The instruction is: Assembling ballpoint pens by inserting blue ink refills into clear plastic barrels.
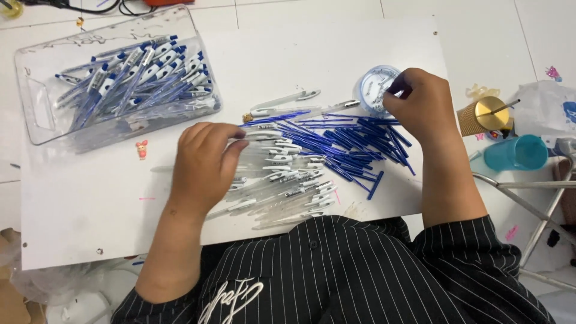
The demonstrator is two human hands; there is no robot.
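Head view: the clear pen barrels [282, 180] lie mid-tabletop, left hand [204, 159] curled and pinching one. Right hand [420, 102] dips its fingers into the small round tub [375, 87]; what they grip, can't tell. Best take one piece, blue refills [342, 141] alongside.

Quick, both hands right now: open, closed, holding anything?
Left hand: curled over the pile of clear pen barrels, fingertips on one; a firm hold cannot be told.
Right hand: fingers pinched inside the small round container; what it holds is hidden.
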